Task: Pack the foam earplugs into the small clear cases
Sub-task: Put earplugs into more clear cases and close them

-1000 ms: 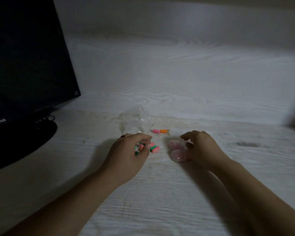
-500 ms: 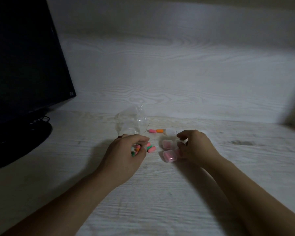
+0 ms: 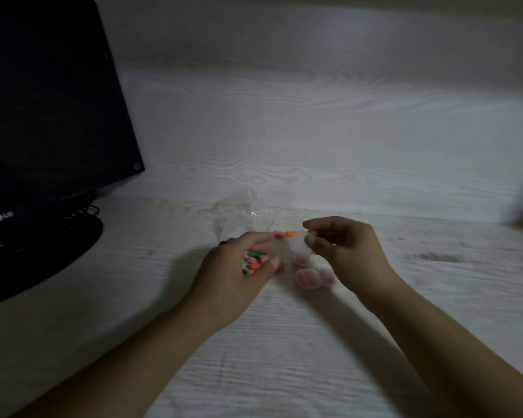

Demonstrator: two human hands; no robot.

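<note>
Left hand (image 3: 236, 276) fingers curl round a cluster of coloured foam earplugs (image 3: 253, 263). Right hand (image 3: 344, 251) pinches a blurred small clear plastic case (image 3: 298, 248), just right of the plugs. Pink-tinted cases (image 3: 308, 278) sit on the tabletop (image 3: 284, 357) below, nearer the right hand.

The only lettering to read is the pale "LG" logo (image 3: 3, 217) on the lower bezel of the black monitor (image 3: 49, 110), just above its stand.
</note>
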